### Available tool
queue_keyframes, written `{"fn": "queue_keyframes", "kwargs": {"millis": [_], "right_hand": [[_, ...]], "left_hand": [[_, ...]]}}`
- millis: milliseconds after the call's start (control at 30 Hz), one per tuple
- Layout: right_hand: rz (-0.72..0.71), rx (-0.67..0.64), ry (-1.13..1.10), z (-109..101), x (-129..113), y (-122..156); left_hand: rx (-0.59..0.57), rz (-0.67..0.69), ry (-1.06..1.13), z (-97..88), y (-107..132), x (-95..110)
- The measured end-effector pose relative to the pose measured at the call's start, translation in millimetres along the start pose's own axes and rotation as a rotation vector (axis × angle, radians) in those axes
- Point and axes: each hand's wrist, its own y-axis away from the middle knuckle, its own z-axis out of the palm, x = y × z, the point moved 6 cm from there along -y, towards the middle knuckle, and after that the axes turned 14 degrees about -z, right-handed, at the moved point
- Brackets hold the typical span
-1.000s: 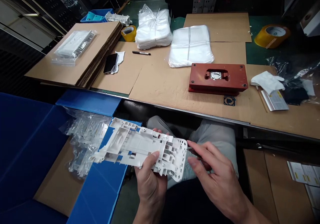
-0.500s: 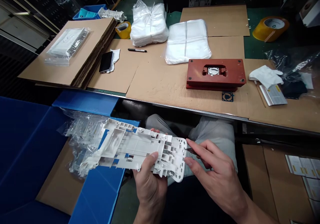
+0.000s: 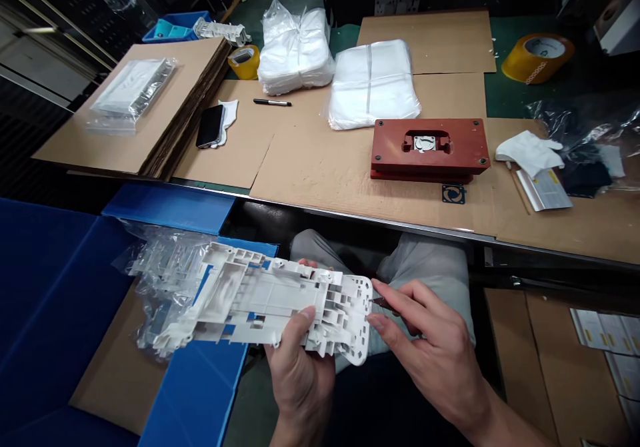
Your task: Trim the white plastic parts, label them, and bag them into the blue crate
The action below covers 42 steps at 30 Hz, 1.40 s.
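My left hand (image 3: 303, 360) is closed around a long white plastic frame (image 3: 280, 294), thumb on its upper face and fingers underneath. The frame has many slots and ribs, with a rounded, perforated end plate on the right. In my right hand (image 3: 435, 347) is a small dark pointed tool (image 3: 383, 303), its tip at the edge of that end plate. Most of the tool is hidden by my fingers, so its exact kind does not show. My right index fingertip and thumb are close to the plate's edge.
A blue box (image 3: 200, 394) holding bagged white parts (image 3: 170, 267) stands at left. On the cardboard-covered bench are a red-brown fixture (image 3: 430, 157), a black fan-shaped piece (image 3: 453, 194), bundled white bags (image 3: 373, 84), a phone (image 3: 210, 126), a pen (image 3: 272, 102) and tape (image 3: 537, 59).
The view has shifted slightly. The frame's left end sits a little lower, while both hands keep their holds and the tool tip stays at the end plate.
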Motion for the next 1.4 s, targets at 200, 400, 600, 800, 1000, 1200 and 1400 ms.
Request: {"fn": "queue_keyframes", "kwargs": {"millis": [200,400,600,800,1000,1200,1400], "right_hand": [[0.008,0.015,-0.011,-1,3,-1],[-0.003,0.002,-0.015,1,3,-1],[-0.077,-0.078,-0.014,2,-5,-3],[-0.09,-0.08,0.003,2,-6,-3],[-0.091,-0.067,-0.001,6,-4,0],[-0.121,-0.061,-0.002,12,-7,0],[-0.217,-0.139,-0.003,15,-8,3]], "left_hand": [[0.005,-0.005,0.009,-1.4,1,-2],[0.0,-0.012,-0.002,-0.6,1,-3],[0.037,0.031,-0.017,0.2,0,1],[0.02,0.036,-0.008,2.5,1,3],[0.031,0.049,-0.01,1.9,1,4],[0.052,0.059,-0.008,-0.3,-1,5],[0.033,0.108,0.003,0.8,-6,7]]}}
